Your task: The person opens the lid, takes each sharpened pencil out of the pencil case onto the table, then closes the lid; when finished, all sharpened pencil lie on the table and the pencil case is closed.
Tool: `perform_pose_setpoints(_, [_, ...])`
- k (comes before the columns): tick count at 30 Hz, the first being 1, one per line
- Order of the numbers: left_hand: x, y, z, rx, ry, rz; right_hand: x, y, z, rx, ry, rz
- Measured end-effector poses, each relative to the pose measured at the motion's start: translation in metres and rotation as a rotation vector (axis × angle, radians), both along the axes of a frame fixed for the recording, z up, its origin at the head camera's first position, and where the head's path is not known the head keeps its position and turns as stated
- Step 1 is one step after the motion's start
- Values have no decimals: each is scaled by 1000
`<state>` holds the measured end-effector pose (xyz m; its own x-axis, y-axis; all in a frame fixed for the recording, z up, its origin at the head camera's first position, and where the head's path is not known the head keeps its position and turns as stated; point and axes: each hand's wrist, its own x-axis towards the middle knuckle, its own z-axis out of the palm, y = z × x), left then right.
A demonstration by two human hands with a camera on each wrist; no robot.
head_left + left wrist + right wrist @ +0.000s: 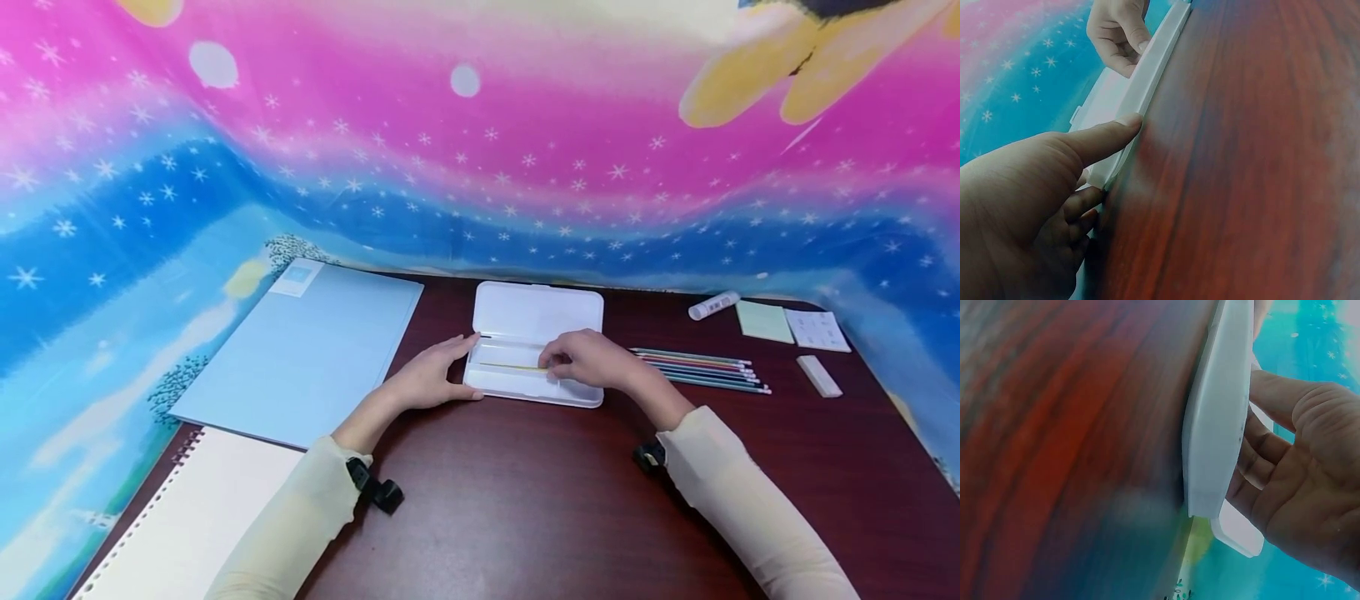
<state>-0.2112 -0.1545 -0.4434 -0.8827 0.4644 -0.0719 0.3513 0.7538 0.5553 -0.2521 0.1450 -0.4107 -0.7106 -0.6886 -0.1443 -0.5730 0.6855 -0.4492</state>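
A white pencil case (537, 310) lies on the dark wooden table with its lid raised at the back. My left hand (427, 377) holds its left end, thumb at the front corner and fingers near the hinge; the left wrist view shows the thumb on the case's front wall (1154, 69). Inside the case, a thin yellow pencil (506, 366) runs lengthwise. At its right end, the fingertips of my right hand (592, 357) pinch it. From the right wrist, the case's wall (1219, 412) hides those fingertips and the pencil.
Right of the case lie several pencils (697, 367) in a row. Beyond them are a glue stick (714, 305), a green note pad (765, 322), a white note pad (817, 330) and a white eraser (819, 376). On the left, a light blue folder (307, 350) overlaps a spiral notebook (202, 508).
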Motion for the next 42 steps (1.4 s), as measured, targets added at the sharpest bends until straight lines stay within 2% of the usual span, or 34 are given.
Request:
perform_pose_setpoints(4, [0, 1, 0, 3, -3, 1, 1, 2, 2, -41, 27, -30])
perform_pose_setpoints(10, [0, 0, -1, -9, -4, 6, 3, 15, 9, -116, 120, -90])
perform_pose_setpoints(15, [0, -2, -1, -9, 0, 12, 4, 37, 14, -175, 155, -134])
perform_pose_setpoints(22, [1, -1, -1, 3, -5, 5, 8, 74, 13, -223, 200, -211])
perform_pose_setpoints(32, [0, 1, 0, 7, -7, 7, 24, 127, 18, -202, 164, -383])
perform_pose_setpoints(37, [-1, 1, -1, 13, 0, 5, 33, 153, 20, -198, 143, -435])
perform_pose_setpoints(42, [-1, 1, -3, 13, 2, 11, 37, 179, 14, -157, 120, -470])
